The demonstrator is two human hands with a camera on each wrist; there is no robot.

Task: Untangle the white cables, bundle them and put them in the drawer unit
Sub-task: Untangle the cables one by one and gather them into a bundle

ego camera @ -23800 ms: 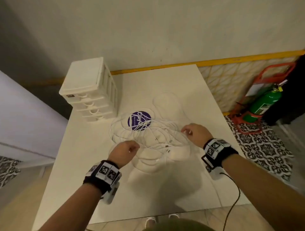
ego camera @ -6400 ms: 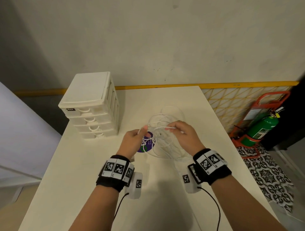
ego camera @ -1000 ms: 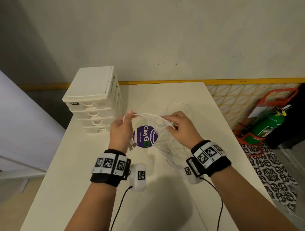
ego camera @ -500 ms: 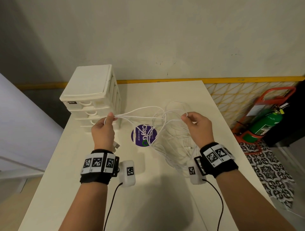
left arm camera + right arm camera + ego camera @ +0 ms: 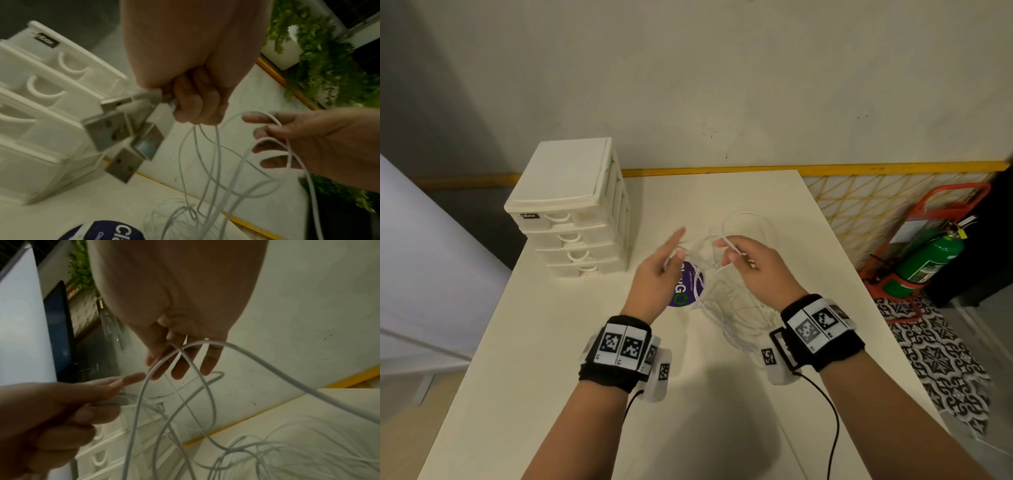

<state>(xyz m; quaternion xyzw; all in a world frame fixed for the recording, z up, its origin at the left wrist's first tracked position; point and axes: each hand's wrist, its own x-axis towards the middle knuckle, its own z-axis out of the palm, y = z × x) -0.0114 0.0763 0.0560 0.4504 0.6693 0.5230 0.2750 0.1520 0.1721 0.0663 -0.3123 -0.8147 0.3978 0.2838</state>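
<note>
Cables: the white cables (image 5: 736,301) hung in loose, tangled loops between both raised hands, and their lower coils lay on the table (image 5: 722,428) at centre, just right of a purple sticker (image 5: 683,294).
Handling: they looked light, thin and limp, likely to snag and knot on themselves rather than slide free. The stiff USB plugs (image 5: 123,133) seemed the surest place to take hold, with strands run out from there.
Left hand: the left hand (image 5: 654,274) was lifted above the table with its lower fingers (image 5: 195,104) curled round the cable ends, so the plugs stuck out beside them; its forefinger pointed to the far side.
Right hand: the right hand (image 5: 753,270) hovered close beside it, fingers (image 5: 179,369) loosely spread, with a strand pinched near the thumb and loops draped over them.
Drawer unit: the drawer unit (image 5: 571,209) stood at the far left of the table, all its drawers closed, well apart from the cables.
Stage: seemingly mid-untangle, nothing bundled yet.
</note>
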